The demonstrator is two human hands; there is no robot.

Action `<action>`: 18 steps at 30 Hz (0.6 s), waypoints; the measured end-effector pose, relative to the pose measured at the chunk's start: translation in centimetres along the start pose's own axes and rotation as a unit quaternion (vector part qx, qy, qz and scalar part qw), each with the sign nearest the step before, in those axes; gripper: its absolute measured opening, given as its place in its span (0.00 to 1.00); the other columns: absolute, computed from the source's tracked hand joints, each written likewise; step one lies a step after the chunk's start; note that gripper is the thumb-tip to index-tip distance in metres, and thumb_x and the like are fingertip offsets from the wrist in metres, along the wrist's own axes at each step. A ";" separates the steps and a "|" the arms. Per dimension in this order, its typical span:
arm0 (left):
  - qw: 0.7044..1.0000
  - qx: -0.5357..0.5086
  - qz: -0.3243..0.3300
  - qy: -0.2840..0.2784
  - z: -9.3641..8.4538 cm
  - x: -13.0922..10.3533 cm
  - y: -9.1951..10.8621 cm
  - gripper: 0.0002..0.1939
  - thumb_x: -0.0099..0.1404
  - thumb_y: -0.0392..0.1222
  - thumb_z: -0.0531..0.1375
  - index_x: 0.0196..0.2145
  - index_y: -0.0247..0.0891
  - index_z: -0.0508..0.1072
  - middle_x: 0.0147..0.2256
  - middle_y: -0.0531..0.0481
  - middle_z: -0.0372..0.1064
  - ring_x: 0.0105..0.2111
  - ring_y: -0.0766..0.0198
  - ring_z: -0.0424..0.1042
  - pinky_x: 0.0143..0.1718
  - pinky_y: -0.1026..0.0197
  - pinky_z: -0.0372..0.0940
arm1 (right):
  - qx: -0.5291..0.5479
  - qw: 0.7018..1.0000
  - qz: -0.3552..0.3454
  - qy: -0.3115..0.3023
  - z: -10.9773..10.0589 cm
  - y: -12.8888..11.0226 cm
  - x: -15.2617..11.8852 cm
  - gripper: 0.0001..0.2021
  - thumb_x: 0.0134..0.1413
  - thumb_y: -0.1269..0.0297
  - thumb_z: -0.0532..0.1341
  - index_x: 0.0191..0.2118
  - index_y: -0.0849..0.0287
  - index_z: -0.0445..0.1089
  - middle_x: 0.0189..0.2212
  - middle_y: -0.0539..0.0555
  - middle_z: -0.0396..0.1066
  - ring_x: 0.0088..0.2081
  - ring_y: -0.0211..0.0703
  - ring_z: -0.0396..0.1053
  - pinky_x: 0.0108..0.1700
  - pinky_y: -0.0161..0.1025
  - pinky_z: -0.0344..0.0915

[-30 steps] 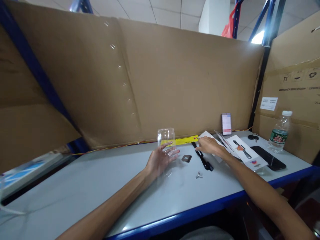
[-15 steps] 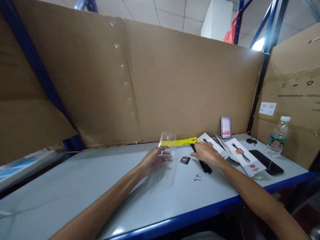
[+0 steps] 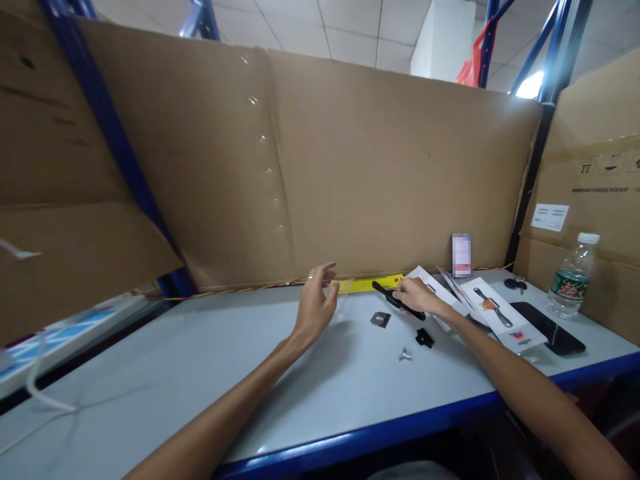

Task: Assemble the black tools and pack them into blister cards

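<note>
While the right hand has its grip closed on a black spokeshave body, right of the frame's centre, the left hand is raised with its fingers parted and its grip released, near a yellow strip. A slotted steel blade, a black cap piece and small silver hardware lie apart below the tool. Broad grey worktop gives room toward the lower left, ending at a blue front edge along the bottom; a cardboard panel bounds the back. White printed cards and a black phone crowd the right, where a capped plastic bottle holds clear liquid. A red bag hangs upper right, its contents hidden.
</note>
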State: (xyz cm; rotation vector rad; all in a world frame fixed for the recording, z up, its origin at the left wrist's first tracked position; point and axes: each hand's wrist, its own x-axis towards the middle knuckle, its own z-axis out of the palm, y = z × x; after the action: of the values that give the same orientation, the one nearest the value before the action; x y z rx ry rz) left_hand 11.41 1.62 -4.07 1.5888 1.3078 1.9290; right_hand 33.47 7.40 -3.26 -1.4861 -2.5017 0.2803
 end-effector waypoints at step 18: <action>0.778 -0.313 -0.411 -0.358 -0.9 -0.9 3.0 0.12 0.68 0.39 0.56 0.46 0.33 0.72 0.30 0.40 0.74 0.23 0.62 0.72 0.16 0.68 0.62 | -0.143 0.920 -0.309 0.196 -0.6 -1.6 -2.4 0.17 0.70 0.68 0.46 0.50 0.56 0.71 0.47 0.58 0.73 0.51 0.47 0.63 0.48 0.40 0.60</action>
State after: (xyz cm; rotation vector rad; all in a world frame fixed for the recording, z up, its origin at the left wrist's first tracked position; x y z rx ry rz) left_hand 11.76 -1.03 -2.19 0.9559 0.6930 0.8864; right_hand 33.38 4.55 -2.50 -0.6523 -2.5694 -0.4608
